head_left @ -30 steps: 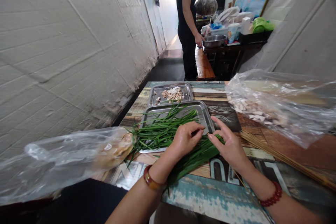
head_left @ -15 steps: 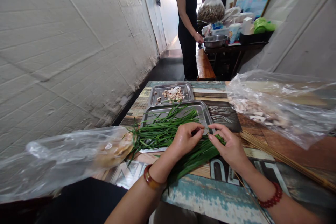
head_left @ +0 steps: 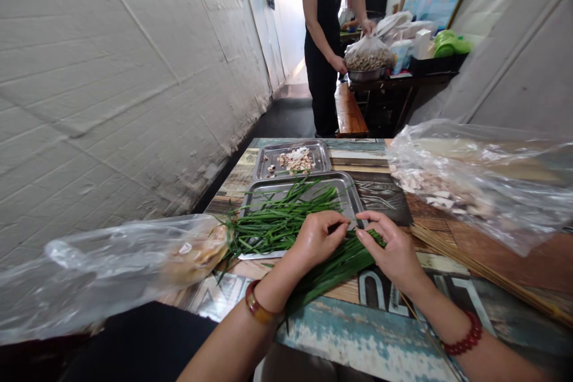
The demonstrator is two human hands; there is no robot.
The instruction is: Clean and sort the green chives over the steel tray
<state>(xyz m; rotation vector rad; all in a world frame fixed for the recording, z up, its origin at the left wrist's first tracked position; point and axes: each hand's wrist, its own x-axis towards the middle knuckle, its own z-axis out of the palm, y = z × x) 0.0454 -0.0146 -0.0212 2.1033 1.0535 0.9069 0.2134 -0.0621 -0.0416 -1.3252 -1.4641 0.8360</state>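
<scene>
Long green garlic chives [head_left: 273, 221] lie across a metal tray [head_left: 351, 191], and another bundle of chives [head_left: 331, 271] rests on the table under my hands. My left hand [head_left: 320, 236] is closed over them in a pinch, fingertips near the tray's right edge; what the pinch holds is too small to make out. Facing it, my right hand [head_left: 391, 248] has thumb and forefinger close together around the tip area of a thin bamboo skewer [head_left: 418, 316]. That skewer runs back under my right wrist, its middle hidden by the hand.
Bamboo skewers [head_left: 483, 271] lie at right below a clear bag of sliced mushrooms [head_left: 452, 188]. A smaller tray [head_left: 324, 158] holds chopped pieces. Left is a plastic bag [head_left: 192, 250] with tan contents. Beyond, a person [head_left: 322, 30] handles a filled bag [head_left: 369, 55] over a metal bowl [head_left: 364, 76].
The other person has lowered the filled bag onto the metal bowl. My two hands have hardly moved.
</scene>
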